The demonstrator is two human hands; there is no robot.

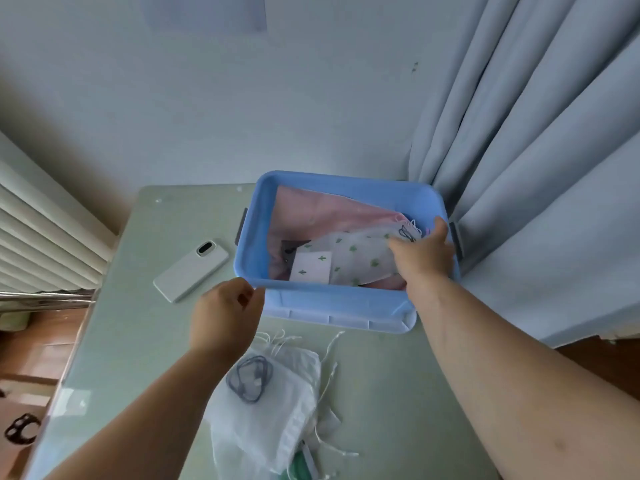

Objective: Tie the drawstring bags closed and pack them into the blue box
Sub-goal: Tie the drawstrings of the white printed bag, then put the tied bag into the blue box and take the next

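The blue box (332, 304) stands at the back of the table, tilted toward me. Inside lie a pink bag (311, 213) and a white bag with green cactus prints (356, 258). My right hand (424, 252) reaches into the box at its right side and holds the cactus bag near its tied strings. My left hand (225, 313) hovers by the box's front left corner with loosely curled fingers, holding nothing. On the table in front lie white mesh drawstring bags (277, 403), one with a coiled dark cable (249, 377) inside.
A phone in a pale case (190, 270) lies face down left of the box. Grey curtains (536, 168) hang right behind the box. A radiator (38, 237) stands at the left. The glass table's left edge (69, 375) drops to a wooden floor.
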